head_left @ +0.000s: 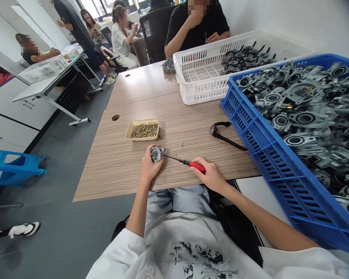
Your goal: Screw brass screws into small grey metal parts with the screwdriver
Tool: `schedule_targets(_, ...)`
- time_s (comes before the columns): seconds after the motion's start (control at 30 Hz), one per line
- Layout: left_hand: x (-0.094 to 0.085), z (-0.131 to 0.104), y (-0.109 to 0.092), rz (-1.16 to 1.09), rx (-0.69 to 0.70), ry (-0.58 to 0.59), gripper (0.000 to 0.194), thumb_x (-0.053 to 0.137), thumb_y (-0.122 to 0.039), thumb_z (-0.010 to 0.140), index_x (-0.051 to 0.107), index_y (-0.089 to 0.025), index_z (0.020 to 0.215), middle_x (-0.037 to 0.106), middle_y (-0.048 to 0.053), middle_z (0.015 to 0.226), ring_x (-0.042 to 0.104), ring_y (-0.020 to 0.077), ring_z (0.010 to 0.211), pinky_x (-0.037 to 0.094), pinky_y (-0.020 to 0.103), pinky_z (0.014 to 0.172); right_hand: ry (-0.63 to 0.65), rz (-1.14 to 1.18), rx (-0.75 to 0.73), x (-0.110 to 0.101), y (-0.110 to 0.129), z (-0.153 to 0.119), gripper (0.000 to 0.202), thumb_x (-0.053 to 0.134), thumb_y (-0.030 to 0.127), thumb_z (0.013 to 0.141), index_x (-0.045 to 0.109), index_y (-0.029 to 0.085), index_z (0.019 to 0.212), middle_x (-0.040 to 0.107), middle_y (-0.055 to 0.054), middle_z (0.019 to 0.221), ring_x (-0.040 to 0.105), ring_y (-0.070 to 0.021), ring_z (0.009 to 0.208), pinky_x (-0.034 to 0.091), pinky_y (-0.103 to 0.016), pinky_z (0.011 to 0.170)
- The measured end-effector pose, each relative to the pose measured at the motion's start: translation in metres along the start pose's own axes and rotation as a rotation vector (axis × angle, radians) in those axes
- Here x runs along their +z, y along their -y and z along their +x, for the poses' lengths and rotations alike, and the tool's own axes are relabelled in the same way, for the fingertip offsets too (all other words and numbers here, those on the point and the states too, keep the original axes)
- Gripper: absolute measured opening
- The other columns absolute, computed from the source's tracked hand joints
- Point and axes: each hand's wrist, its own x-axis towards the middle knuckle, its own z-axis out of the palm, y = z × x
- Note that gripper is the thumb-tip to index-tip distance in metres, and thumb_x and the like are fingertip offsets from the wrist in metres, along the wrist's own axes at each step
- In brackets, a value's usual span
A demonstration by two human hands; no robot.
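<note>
No lettering, brand or number can be read; the dark print (198, 254) on the white shirt (159, 240) is too blurred to make out.

Before us on the worktop (101, 166), we see the tray (128, 131), small parts (145, 130) in it, just beyond the casting (156, 154) in our left hand (151, 167). Two pins (182, 143) lie right of the tray, beyond the screwdriver (197, 167) in our right hand (211, 176). Farther right lies the watch (214, 131), beside the near crate (258, 147) of metal parts (304, 116). Behind that stands the far crate (203, 93); left, on the floor (75, 221), stands the stool (13, 164).
</note>
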Motion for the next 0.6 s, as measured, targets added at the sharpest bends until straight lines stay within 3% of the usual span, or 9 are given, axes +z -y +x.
schedule_targets(0.6,0.0009,0.0006,-0.0007,-0.004,-0.007,-0.009,0.053,0.07,-0.029,0.085,0.055,-0.022,0.135,0.073,0.005,0.104,0.069,0.0198,0.087,0.054,0.03,0.083,0.007,-0.004,0.003,-0.0001,-0.0013,-0.0004,0.018,0.06,0.044,0.102,0.063,0.026,0.104,0.074,-0.001,0.09,0.068,-0.021,0.075,0.052,-0.032,0.075)
